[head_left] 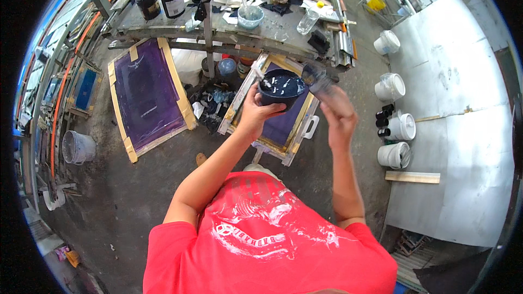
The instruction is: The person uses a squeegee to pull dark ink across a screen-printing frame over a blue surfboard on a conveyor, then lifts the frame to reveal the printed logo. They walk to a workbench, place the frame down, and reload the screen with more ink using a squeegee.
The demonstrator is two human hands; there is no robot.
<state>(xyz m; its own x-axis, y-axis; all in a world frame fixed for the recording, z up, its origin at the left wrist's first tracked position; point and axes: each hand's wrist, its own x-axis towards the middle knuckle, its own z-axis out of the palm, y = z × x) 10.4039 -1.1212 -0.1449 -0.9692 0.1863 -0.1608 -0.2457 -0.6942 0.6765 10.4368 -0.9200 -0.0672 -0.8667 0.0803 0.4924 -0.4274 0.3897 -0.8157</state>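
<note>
My left hand point(256, 113) grips a black tub point(275, 103) by its side, fingers wrapped round it. Dark ink with pale streaks shows inside, and a light stick-like piece point(259, 74) is at the tub's left rim. Just right of the tub, my right hand point(339, 111) is closed around a dark, partly see-through cup-like thing point(316, 78). Motion smears this hand and what it holds, so its exact kind is unclear. Below the tub, a framed printing screen point(280, 128) with purple mesh leans under the bench edge.
A second taped screen point(147, 98) with purple mesh leans at the left. Ahead, a cluttered workbench point(283, 30) carries black tubs, a pale blue bowl point(250, 17) and a clear cup point(308, 22). White buckets point(390, 87) line the right side; another bucket point(79, 147) stands left.
</note>
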